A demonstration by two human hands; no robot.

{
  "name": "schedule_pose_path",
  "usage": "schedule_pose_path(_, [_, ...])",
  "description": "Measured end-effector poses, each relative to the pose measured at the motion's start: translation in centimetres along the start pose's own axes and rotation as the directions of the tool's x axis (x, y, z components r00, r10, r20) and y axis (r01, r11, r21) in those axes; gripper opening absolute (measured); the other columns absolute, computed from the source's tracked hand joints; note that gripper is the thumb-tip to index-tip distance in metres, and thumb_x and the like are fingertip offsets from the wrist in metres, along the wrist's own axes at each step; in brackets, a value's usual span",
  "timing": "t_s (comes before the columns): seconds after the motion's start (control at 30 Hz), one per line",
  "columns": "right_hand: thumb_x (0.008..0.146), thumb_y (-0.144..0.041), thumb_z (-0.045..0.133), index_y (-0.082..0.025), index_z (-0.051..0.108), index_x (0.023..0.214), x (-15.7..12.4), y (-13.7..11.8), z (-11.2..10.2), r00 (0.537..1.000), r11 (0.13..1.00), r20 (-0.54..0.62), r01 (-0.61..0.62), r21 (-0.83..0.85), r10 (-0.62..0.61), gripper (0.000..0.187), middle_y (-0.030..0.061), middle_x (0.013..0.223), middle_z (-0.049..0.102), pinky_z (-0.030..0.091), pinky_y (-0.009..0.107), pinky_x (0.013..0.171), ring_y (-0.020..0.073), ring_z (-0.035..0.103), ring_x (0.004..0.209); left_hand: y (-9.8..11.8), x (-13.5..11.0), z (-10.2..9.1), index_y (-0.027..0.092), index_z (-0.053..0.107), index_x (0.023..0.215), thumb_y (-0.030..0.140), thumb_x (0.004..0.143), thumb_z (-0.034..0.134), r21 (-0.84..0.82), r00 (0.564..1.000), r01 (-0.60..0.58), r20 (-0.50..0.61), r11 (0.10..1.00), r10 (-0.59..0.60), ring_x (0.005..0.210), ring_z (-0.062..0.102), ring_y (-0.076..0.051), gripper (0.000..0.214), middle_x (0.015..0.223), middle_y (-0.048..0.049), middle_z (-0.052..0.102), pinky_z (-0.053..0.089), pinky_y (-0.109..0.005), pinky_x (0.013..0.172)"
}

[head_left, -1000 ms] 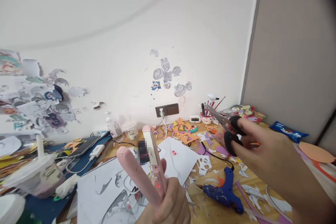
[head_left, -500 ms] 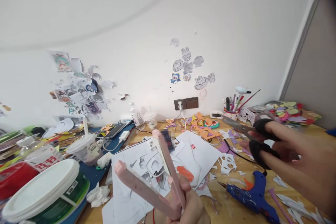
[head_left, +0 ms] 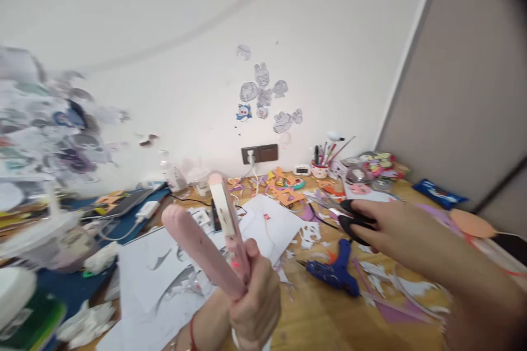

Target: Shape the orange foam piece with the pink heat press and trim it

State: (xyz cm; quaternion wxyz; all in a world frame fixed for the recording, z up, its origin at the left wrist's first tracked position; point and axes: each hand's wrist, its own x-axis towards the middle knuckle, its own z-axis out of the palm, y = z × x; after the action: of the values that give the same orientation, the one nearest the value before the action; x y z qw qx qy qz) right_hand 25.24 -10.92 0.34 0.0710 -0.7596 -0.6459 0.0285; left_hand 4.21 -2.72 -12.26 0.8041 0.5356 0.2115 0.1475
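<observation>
My left hand [head_left: 255,299] is closed round the base of a pink two-armed tool [head_left: 214,241] whose arms spread upward in a V; a small red light glows near its hinge. My right hand [head_left: 395,225] grips black-handled scissors [head_left: 349,214], fingers through the loops, blades pointing left over the desk at its right side. A blue glue gun [head_left: 331,271] lies on the wooden desk [head_left: 329,318] between the two hands. White paper sheets [head_left: 164,279] with cut-out shapes lie under the pink tool.
Paper scraps and coloured foam pieces litter the desk. A pen cup [head_left: 319,167] and small clock [head_left: 302,170] stand by the wall, near a socket [head_left: 259,153]. Cups, a bottle [head_left: 175,175], a phone and a green tub [head_left: 24,312] crowd the left side.
The camera swung back to the right. My right hand with the scissors dropped lower toward the desk. The pink tool stays in my left hand, raised a little.
</observation>
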Motion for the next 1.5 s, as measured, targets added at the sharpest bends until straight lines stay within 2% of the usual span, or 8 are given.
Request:
schedule_pose_path(0.13, [0.081,-0.032,0.044,-0.022,0.054,0.073,-1.6,2.0,1.1,0.987,0.997,0.155,-0.049,0.067,0.038,0.017,0.0034,0.075,0.063,0.028,0.026,0.054,0.0185,0.055,0.067,2.8,-0.7,0.4,0.025,0.026,0.025,0.077,0.069,0.019,-0.234,0.965,0.053,0.261,0.971,0.01,0.012,0.009,-0.008,0.069,0.017,0.0042,0.008,0.015,-0.025,0.016])
schedule_pose_path(0.27, [0.082,-0.032,0.046,-0.02,0.055,0.082,-3.7,5.8,4.0,0.962,0.981,0.215,-0.183,0.057,0.167,0.015,0.0053,0.079,0.064,0.033,0.027,0.057,0.0198,0.058,0.07,5.0,-1.5,1.1,0.02,0.037,0.041,0.077,0.074,0.015,-0.386,0.952,0.039,0.294,0.922,0.083,0.02,0.01,-0.004,0.069,0.028,0.0075,0.019,0.015,-0.018,0.021])
schedule_pose_path(0.6, [0.089,-0.034,0.052,-0.015,0.055,0.111,-3.3,10.8,10.2,0.847,0.884,0.283,-0.467,-0.012,0.451,0.03,0.0065,0.108,0.059,0.051,0.037,0.076,0.0174,0.06,0.09,7.0,-0.9,2.0,0.017,0.045,0.07,0.042,0.081,0.024,-0.236,0.983,-0.182,-0.007,0.955,0.186,0.036,0.028,-0.008,0.034,0.052,0.0032,0.039,0.027,-0.023,0.041])
schedule_pose_path(0.9, [0.089,-0.032,0.053,-0.018,0.055,0.113,-1.1,10.5,10.1,0.849,0.861,0.227,-0.504,0.075,0.477,0.028,0.0072,0.114,0.057,0.05,0.038,0.08,0.0185,0.058,0.095,7.2,-1.8,1.3,0.016,0.043,0.093,0.034,0.09,0.031,0.108,0.873,-0.413,-0.238,0.904,0.426,0.051,0.038,-0.011,0.022,0.07,0.0018,0.044,0.034,-0.026,0.053])
schedule_pose_path(1.03, [0.089,-0.034,0.051,-0.019,0.057,0.111,-0.4,8.0,8.4,0.93,0.865,0.144,-0.366,0.343,0.337,0.027,0.0086,0.115,0.058,0.048,0.041,0.085,0.02,0.058,0.098,7.4,-2.8,1.0,0.016,0.046,0.101,0.041,0.093,0.032,0.328,0.838,-0.427,-0.205,0.843,0.505,0.066,0.047,-0.013,0.029,0.08,-0.0019,0.054,0.039,-0.028,0.064])
schedule_pose_path(1.13, [0.085,-0.045,0.051,-0.02,0.05,0.123,0.1,3.8,6.3,0.997,0.782,0.067,-0.081,0.618,0.05,0.045,0.0107,0.121,0.058,0.043,0.042,0.094,0.0239,0.055,0.108,7.4,-2.9,1.8,0.017,0.051,0.1,0.041,0.093,0.034,0.492,0.833,-0.414,-0.135,0.766,0.536,0.075,0.051,-0.015,0.03,0.088,-0.0044,0.059,0.041,-0.03,0.074])
schedule_pose_path(1.3, [0.076,-0.059,0.054,-0.023,0.038,0.134,2.0,-4.4,3.5,0.929,0.346,-0.107,0.237,0.908,-0.355,0.07,0.0088,0.128,0.055,0.044,0.038,0.096,0.0231,0.053,0.114,7.6,-2.0,3.8,0.017,0.054,0.107,0.04,0.089,0.044,0.739,0.75,-0.35,-0.147,0.575,0.645,0.087,0.052,-0.022,0.031,0.098,-0.0079,0.06,0.041,-0.036,0.081])
schedule_pose_path(1.5, [0.086,-0.056,0.041,-0.021,0.05,0.115,5.9,-8.9,3.4,0.916,0.161,-0.261,0.32,0.934,-0.306,0.046,0.0079,0.112,0.062,0.049,0.032,0.084,0.0205,0.058,0.104,9.1,-1.4,3.5,0.022,0.053,0.12,0.038,0.088,0.048,0.907,0.559,-0.148,-0.252,0.394,0.79,0.109,0.04,-0.028,0.037,0.121,-0.0077,0.056,0.03,-0.042,0.097])
